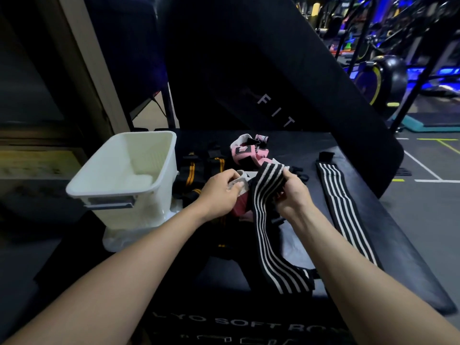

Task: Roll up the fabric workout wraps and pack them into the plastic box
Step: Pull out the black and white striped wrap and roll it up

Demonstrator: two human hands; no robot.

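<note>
The striped wrap is black with white lengthwise stripes; its upper end is bunched in the right hand, whose grip is curled round the band, and the rest runs down toward the viewer, long axis near to far, its lower end lying flat on the dark padded worktop; the left hand pinches a pale strip just beside that upper end, grip pressed together on it, with a pink piece partly hidden beneath; a second striped wrap lies flat and stretched out to the right, well apart from the hands, long axis also near to far, slanting slightly, close to the worktop's right edge; black wraps with orange stripes lie between the hands and the plastic box; a pink wrap sits heaped farther back; the box is white, open-topped, standing at the worktop's left edge, its inside bare as far as shows; the near strip of worktop below the forearms carries white lettering.
</note>
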